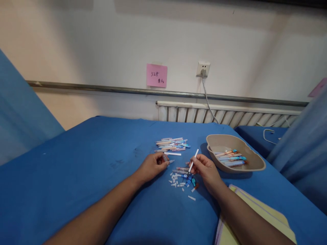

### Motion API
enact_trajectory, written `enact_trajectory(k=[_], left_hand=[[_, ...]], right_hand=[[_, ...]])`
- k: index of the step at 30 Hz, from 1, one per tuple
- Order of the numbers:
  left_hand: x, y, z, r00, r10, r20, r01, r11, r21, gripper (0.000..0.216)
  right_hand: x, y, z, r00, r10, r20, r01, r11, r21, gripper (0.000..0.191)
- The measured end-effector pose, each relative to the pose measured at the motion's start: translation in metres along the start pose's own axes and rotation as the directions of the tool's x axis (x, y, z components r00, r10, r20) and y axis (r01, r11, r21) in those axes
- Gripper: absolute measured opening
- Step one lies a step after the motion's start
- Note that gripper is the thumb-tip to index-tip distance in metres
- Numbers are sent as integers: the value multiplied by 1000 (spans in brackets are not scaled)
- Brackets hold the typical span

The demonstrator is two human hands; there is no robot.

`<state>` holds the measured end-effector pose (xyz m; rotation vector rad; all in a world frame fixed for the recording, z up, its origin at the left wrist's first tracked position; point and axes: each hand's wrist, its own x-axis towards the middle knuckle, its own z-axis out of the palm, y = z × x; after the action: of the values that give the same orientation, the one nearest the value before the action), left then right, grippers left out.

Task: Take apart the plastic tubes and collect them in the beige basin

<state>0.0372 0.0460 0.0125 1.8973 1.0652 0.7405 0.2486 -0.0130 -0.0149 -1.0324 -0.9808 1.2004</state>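
My left hand [156, 165] is closed on a clear pen barrel [166, 158], its pale tip pointing right. In my right hand [204, 167] a slim white stick [194, 160] is pinched, tilted up and to the right. Between and below the hands lie several clear barrels [180, 170], small white cone tips [175, 180], and blue and teal pen parts [189, 180]. Another white stick [173, 154] lies just beyond my left hand. Behind it is a pile of pens [172, 143]. One loose white piece [191, 198] lies nearer to me.
A beige tray [251, 166] with several pens [231, 158] stands at the right. A yellow cloth [265, 212] lies under my right forearm on the blue cover [76, 177]. Beyond are a radiator [199, 114], a plugged-in cable [206, 97] and a metal rail [114, 89].
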Motion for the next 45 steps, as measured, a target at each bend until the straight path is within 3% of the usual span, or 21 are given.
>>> enact_trajectory(k=[7,11,24,33,39,45], left_hand=[[-8,2,5,995,27,95,-38,992,117,14],[-7,-1,6,997,8,82,-17,994,112,15],[-2,0,9,996,-84,3,84,985,-154,27],[-6,5,15,974,-215,68,221,854,-471,30],[-8,5,19,966,-216,144,260,810,-526,28],[-10,6,23,962,-212,172,272,774,-572,28]], right_hand=[[-1,-2,1,1000,-18,3,18,1000,-12,30],[-1,-3,1,1000,-3,14,3,1000,-6,31],[-2,-2,1,1000,3,29,-4,1000,20,30],[-2,-6,2,997,-63,-47,67,994,87,27],[-1,-10,3,980,-147,-134,163,980,118,24],[-2,-10,3,986,-136,-98,143,987,74,23]])
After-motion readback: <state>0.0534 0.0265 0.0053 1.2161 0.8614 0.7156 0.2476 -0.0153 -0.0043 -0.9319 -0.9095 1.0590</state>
